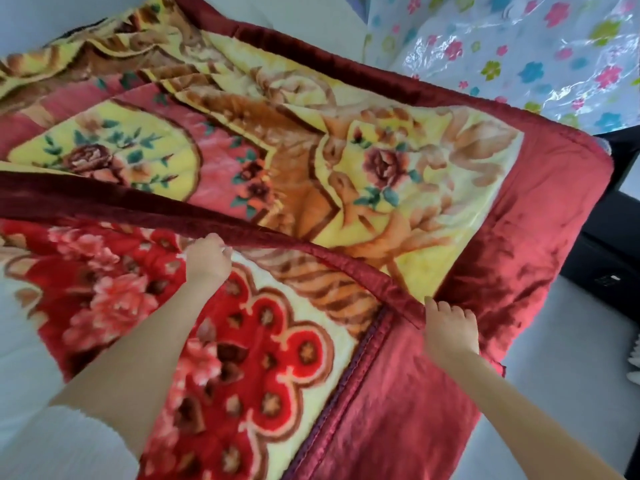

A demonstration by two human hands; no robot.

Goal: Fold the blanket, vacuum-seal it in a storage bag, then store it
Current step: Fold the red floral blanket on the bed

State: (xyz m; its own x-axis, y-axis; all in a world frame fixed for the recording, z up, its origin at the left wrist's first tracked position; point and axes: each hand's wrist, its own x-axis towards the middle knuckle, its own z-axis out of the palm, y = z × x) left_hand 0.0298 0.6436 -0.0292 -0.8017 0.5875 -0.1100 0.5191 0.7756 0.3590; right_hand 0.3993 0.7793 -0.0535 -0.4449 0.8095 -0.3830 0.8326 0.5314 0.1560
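Across a pale surface [571, 393] by the storage bag [519, 57], left hand [207, 259] and right hand [450, 329] fingers grip the blanket [346, 161] hem.

A pale bed surface [571, 393] meets dark furniture [618, 258] at the right edge.
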